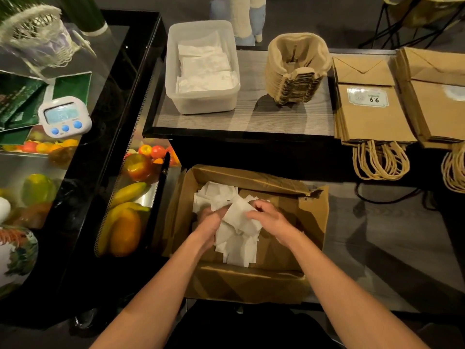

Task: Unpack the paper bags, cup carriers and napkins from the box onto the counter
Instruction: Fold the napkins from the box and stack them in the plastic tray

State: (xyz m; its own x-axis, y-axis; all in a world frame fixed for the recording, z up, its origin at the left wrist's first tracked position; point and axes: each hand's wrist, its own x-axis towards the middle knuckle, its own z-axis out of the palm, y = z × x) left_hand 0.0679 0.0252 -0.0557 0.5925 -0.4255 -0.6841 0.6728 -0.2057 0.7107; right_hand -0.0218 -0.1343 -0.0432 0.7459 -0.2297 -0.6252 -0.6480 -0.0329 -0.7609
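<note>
I see my left hand (210,221) and right hand (268,215) both down in the cardboard box (251,283), fingers curled around a loose, crumpled heap of white napkins (239,230); the left fingertips are buried under the sheets. Beyond, on the tabletop (251,117), a clear tub (201,104) holds flat napkins, beside stacked cup carriers (297,71) and paper bags (372,117), the rightmost pile cut off by the frame edge
</note>
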